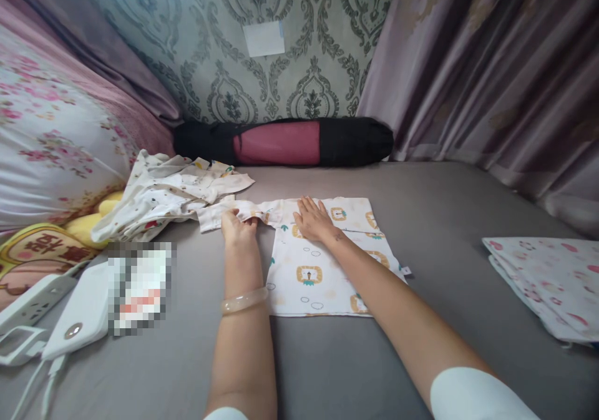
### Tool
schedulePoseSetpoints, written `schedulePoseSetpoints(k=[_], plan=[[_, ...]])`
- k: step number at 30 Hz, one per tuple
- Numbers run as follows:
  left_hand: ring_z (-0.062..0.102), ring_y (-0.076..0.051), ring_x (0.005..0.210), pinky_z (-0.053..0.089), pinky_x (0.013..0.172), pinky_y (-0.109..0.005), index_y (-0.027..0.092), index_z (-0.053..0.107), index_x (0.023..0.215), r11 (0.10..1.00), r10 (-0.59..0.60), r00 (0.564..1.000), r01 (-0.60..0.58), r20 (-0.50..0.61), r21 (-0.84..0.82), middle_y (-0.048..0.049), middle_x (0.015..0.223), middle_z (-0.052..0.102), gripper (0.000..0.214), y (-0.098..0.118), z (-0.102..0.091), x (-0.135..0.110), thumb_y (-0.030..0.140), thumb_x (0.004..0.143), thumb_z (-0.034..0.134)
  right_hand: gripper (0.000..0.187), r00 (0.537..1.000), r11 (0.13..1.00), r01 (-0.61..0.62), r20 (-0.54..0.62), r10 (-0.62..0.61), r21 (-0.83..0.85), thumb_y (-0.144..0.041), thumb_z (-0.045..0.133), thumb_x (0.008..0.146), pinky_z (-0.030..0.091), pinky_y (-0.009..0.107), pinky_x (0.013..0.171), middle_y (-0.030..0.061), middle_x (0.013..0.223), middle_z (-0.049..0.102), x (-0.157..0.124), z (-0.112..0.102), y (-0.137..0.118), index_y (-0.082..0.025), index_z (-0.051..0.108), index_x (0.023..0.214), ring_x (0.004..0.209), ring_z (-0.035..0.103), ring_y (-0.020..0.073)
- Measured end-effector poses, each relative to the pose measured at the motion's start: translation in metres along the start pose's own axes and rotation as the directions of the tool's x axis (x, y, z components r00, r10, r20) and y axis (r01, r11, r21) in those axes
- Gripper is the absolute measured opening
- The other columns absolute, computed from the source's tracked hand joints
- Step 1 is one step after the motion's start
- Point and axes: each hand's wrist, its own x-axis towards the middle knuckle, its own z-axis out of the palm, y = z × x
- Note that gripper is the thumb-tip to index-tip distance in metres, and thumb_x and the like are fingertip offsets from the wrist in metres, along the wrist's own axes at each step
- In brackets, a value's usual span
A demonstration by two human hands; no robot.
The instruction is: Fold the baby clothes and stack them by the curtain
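Note:
A small white garment with lion prints [322,270] lies flat on the grey bed sheet [421,208]. My left hand [238,225] is closed on the garment's left sleeve [215,215], which stretches out to the left. A pale bangle [243,301] circles that wrist. My right hand [314,219] rests flat with fingers spread on the garment's upper part, near the neckline.
A heap of white printed baby clothes [163,195] lies at the left, by a yellow plush toy [93,223] and floral bedding [51,139]. A white power strip [32,304] and charger [77,320] sit at front left. Folded floral cloth [547,283] lies right. A black-and-pink roll bag [285,142] lines the wall.

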Motion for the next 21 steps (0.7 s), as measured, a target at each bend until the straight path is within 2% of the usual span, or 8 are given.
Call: schedulePoseSetpoints(k=[2, 5, 9, 13, 15, 18, 21], plan=[[0.061, -0.013, 0.074, 0.054, 0.065, -0.024, 0.021, 0.044, 0.087, 0.996, -0.036, 0.994, 0.028, -0.098, -0.083, -0.0019, 0.082, 0.054, 0.02, 0.004, 0.003, 0.0, 0.008, 0.071, 0.046, 0.063, 1.0, 1.0, 0.002, -0.001, -0.002, -0.003, -0.038, 0.019, 0.101, 0.002, 0.044, 0.121, 0.0112, 0.162, 0.017, 0.0, 0.0, 0.0, -0.005, 0.025, 0.153, 0.15, 0.01, 0.0208], [0.06, -0.01, 0.074, 0.051, 0.062, -0.02, 0.021, 0.044, 0.088, 0.991, 0.073, 0.974, -0.094, -0.216, -0.091, -0.0006, 0.088, 0.053, 0.022, 0.006, 0.004, 0.001, 0.007, 0.071, 0.049, 0.062, 1.0, 1.0, 0.002, 0.007, -0.002, -0.001, -0.038, 0.019, 0.101, 0.003, 0.045, 0.121, 0.0117, 0.162, 0.017, -0.001, -0.002, 0.0, -0.005, 0.025, 0.153, 0.15, 0.01, 0.0215], [0.059, -0.01, 0.075, 0.05, 0.062, -0.019, 0.021, 0.046, 0.089, 0.982, 0.149, 0.949, -0.174, -0.278, -0.068, -0.0001, 0.089, 0.052, 0.029, 0.005, 0.003, 0.004, 0.002, 0.068, 0.05, 0.06, 1.0, 1.0, 0.007, 0.027, -0.008, 0.027, -0.035, 0.023, 0.1, 0.006, 0.049, 0.12, 0.0139, 0.162, 0.018, -0.001, -0.008, -0.003, -0.009, 0.026, 0.154, 0.15, 0.012, 0.025], [0.059, -0.011, 0.079, 0.051, 0.068, -0.022, 0.02, 0.05, 0.092, 0.979, 0.19, 0.949, -0.204, -0.251, -0.03, 0.0007, 0.091, 0.054, 0.032, 0.009, 0.003, 0.008, 0.003, 0.066, 0.055, 0.056, 0.997, 0.997, 0.073, -0.001, -0.073, 0.034, -0.024, 0.026, 0.098, 0.006, 0.046, 0.12, 0.0111, 0.162, 0.02, 0.002, -0.01, -0.014, -0.013, 0.03, 0.153, 0.15, 0.011, 0.0222], [0.061, -0.012, 0.085, 0.052, 0.075, -0.025, 0.021, 0.053, 0.095, 0.959, 0.273, 0.941, -0.282, -0.201, -0.016, 0.0012, 0.094, 0.057, 0.033, 0.014, 0.004, 0.01, 0.008, 0.066, 0.06, 0.055, 0.997, 0.995, 0.08, 0.017, -0.081, 0.053, -0.027, 0.024, 0.099, 0.007, 0.044, 0.12, 0.0102, 0.161, 0.024, 0.004, -0.008, -0.022, -0.014, 0.032, 0.152, 0.149, 0.014, 0.0213], [0.062, -0.013, 0.095, 0.051, 0.087, -0.026, 0.021, 0.057, 0.097, 0.893, 0.437, 0.896, -0.443, -0.08, -0.082, 0.0016, 0.096, 0.06, 0.034, 0.022, 0.007, 0.009, 0.01, 0.066, 0.063, 0.057, 0.998, 0.998, 0.021, 0.061, -0.025, 0.058, -0.034, 0.022, 0.1, 0.007, 0.045, 0.12, 0.0099, 0.161, 0.024, 0.007, -0.003, -0.031, -0.014, 0.031, 0.153, 0.149, 0.014, 0.0231], [0.062, -0.014, 0.104, 0.048, 0.097, -0.028, 0.021, 0.061, 0.098, 0.855, 0.495, 0.869, -0.488, -0.004, -0.176, 0.0004, 0.1, 0.064, 0.032, 0.03, 0.014, 0.004, 0.011, 0.067, 0.062, 0.059, 0.997, 0.998, -0.033, 0.073, 0.029, 0.055, -0.04, 0.021, 0.1, 0.004, 0.046, 0.12, 0.0094, 0.162, 0.02, 0.011, 0.0, -0.038, -0.016, 0.029, 0.154, 0.15, 0.011, 0.0247]])
